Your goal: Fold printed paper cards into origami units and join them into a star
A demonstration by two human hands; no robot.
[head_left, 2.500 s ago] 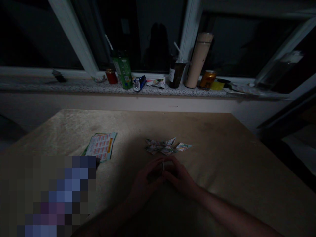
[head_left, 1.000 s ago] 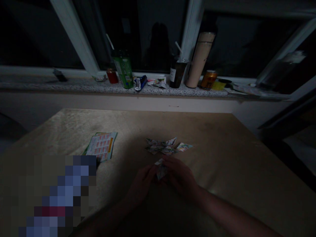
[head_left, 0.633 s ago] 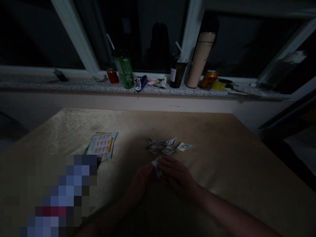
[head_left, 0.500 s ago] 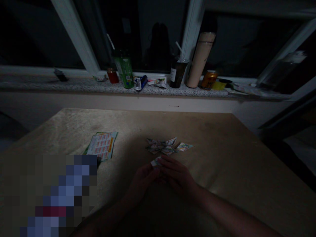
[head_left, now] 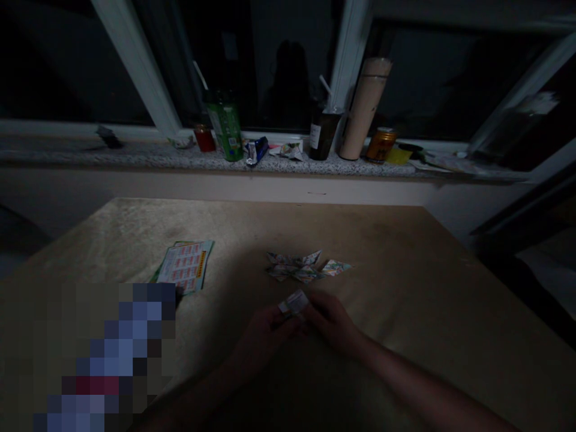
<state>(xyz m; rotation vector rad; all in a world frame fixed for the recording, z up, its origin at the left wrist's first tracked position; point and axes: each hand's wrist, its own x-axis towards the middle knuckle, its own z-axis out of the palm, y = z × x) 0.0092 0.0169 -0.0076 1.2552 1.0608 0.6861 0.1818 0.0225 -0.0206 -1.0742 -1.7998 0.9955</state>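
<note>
The scene is very dark. My left hand [head_left: 265, 336] and my right hand [head_left: 330, 321] meet low over the brown table [head_left: 405, 288], and both pinch a small folded piece of printed paper [head_left: 293, 302] between their fingertips. Just beyond the hands lies a cluster of several folded paper pieces [head_left: 303, 268], apart from both hands. A stack of printed paper sheets [head_left: 184, 267] rests flat on the table to the left of my left hand.
A stone window sill [head_left: 135, 157] runs behind the table with a green bottle [head_left: 225, 129], a red can [head_left: 204, 138], a dark cup with a straw [head_left: 321, 132], a tall beige tumbler [head_left: 363, 111], a gold can [head_left: 380, 144] and wrappers. A blurred-out patch covers the lower left.
The small folded paper has been turned and worked between my fingertips, and it now shows a lighter face above them. Both hands stayed in about the same spot.
</note>
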